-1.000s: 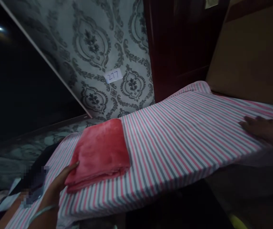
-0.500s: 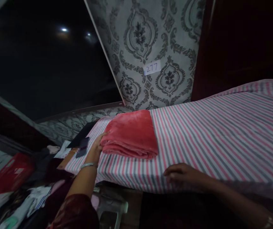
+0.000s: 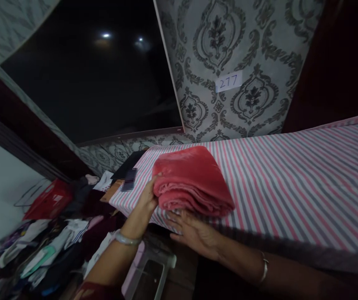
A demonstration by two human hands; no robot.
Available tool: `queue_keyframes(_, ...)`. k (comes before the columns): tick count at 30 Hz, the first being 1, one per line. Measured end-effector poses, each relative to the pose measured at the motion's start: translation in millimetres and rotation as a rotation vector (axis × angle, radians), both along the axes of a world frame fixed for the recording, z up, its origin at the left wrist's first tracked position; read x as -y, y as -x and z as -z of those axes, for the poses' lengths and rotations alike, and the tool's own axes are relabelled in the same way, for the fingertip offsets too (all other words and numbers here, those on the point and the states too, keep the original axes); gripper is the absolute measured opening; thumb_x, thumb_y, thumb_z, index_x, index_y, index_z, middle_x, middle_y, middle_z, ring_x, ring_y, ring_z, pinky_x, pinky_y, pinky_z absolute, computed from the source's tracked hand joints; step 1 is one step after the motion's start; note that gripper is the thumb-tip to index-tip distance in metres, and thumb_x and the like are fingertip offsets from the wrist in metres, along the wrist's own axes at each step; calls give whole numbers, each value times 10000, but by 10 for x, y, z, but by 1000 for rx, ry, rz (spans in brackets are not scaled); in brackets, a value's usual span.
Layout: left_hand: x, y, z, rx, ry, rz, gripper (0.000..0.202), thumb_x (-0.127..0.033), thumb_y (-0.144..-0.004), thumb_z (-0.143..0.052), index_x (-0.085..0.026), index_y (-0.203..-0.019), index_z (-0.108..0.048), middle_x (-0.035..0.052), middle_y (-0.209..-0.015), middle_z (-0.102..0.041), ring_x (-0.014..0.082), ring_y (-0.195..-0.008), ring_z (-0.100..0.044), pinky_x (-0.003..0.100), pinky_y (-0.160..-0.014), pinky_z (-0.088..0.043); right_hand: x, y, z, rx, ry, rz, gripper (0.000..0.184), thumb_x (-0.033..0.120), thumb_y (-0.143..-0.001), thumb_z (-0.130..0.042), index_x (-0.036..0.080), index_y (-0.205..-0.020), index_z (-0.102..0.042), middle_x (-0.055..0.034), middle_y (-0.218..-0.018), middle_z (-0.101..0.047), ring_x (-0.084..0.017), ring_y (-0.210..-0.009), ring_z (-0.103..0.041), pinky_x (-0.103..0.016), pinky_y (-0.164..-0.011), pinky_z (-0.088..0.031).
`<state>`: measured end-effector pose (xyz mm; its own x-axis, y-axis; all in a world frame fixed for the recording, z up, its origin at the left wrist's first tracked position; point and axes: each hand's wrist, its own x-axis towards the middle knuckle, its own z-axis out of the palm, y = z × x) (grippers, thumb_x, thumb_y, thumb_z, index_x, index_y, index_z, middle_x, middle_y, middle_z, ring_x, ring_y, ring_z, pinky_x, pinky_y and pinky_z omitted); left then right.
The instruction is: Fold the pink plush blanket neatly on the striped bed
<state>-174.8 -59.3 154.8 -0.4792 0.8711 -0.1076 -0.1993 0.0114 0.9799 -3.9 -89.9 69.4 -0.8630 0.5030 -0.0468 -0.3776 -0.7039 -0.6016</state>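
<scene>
The striped bed lies open to the right of the red blanket. Left of it, a phone and piled clothes crowd the way.

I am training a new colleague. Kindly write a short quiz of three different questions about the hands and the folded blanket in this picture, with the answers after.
1. True or false: the red blanket lies unfolded across the whole bed.
2. Which hand touches the blanket's left end? A) left hand B) right hand C) neither
3. Fill in: the paper label on the patterned wall reads ____.

Key
1. False: it is folded and sits near the edge of the striped sheet.
2. A. The right hand lies at the sheet's edge under the blanket's near side.
3. 277
</scene>
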Motion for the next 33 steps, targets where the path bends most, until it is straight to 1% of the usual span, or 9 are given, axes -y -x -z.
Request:
queue_keyframes(3, 250, -165, 87, 141, -8, 48, 281, -300, -695, -782, -171, -936, -717, 98, -1037, -761, 306, -1152, -650, 387, -967, -537, 16, 61, -152, -7, 87, 126, 612, 681, -635, -796, 309, -1103, -663, -25, -1412, -570, -274, -1345, -447, -464, -1067, -381)
queue_keyframes(5, 364, -291, 112, 233, -29, 71, 361, -296, -672, -814, -160, -992, -716, 98, -1032, -767, 301, -1102, -678, 393, -953, -548, 2, 61, -270, -7, 117, 186, 590, 678, -685, -763, 301, -1126, -659, -27, -1361, -610, -274, -1287, -500, -446, -1015, -435)
queue_keyframes(8, 445, -397, 127, 263, -57, 64, 452, -286, -663, -838, -158, -1078, -711, 98, -1072, -764, 290, -1098, -684, 390, -973, -537, -42, 68, -404, 14, 160, 284, 535, 648, -716, -758, 293, -1107, -671, -28, -1270, -666, -268, -1208, -563, -415, -931, -497)
queue_keyframes(10, 451, -392, 144, 284, -61, 53, 448, -281, -652, -846, -143, -1059, -717, 109, -1076, -764, 295, -1100, -684, 394, -987, -527, -62, 88, -436, 60, 190, 314, 530, 625, -706, -779, 303, -1114, -676, -16, -1228, -685, -255, -1186, -580, -398, -909, -510)
queue_keyframes(17, 529, -223, 241, 294, -52, -26, 399, -292, -625, -870, -134, -961, -724, 110, -1025, -772, 284, -1041, -702, 374, -929, -545, 30, 146, -273, 113, 123, 261, 423, 525, -748, -788, 288, -1085, -692, -12, -1216, -684, -240, -1150, -578, -395, -915, -501)
queue_keyframes(22, 633, -125, 293, 277, 96, 42, 369, -399, -673, -833, -157, -938, -745, 98, -984, -778, 291, -988, -712, 371, -850, -555, 107, 184, -115, 179, 90, 281, 367, 396, -668, -856, 248, -968, -704, -14, -1100, -701, -229, -1058, -590, -388, -902, -484)
queue_keyframes(27, 681, -56, 332, 231, 124, 59, 363, -397, -644, -834, -153, -901, -756, 91, -939, -778, 270, -884, -715, 329, -730, -532, 127, 229, -131, 255, 76, 333, 329, 321, -594, -863, 244, -879, -716, -9, -1018, -711, -216, -975, -604, -350, -831, -491)
queue_keyframes(30, 729, -51, 379, 229, 85, 75, 343, -380, -637, -832, -156, -887, -758, 84, -966, -775, 247, -892, -707, 303, -731, -514, 139, 255, -153, 246, 59, 364, 316, 270, -564, -842, 245, -852, -713, -7, -997, -712, -210, -936, -600, -346, -812, -492)
queue_keyframes(33, 780, -59, 430, 213, 105, 68, 356, -408, -606, -845, -150, -836, -757, 85, -889, -775, 255, -880, -710, 319, -761, -520, 166, 245, -160, 209, 40, 339, 259, 218, -547, -814, 227, -775, -692, 2, -864, -699, -205, -885, -602, -357, -836, -483)
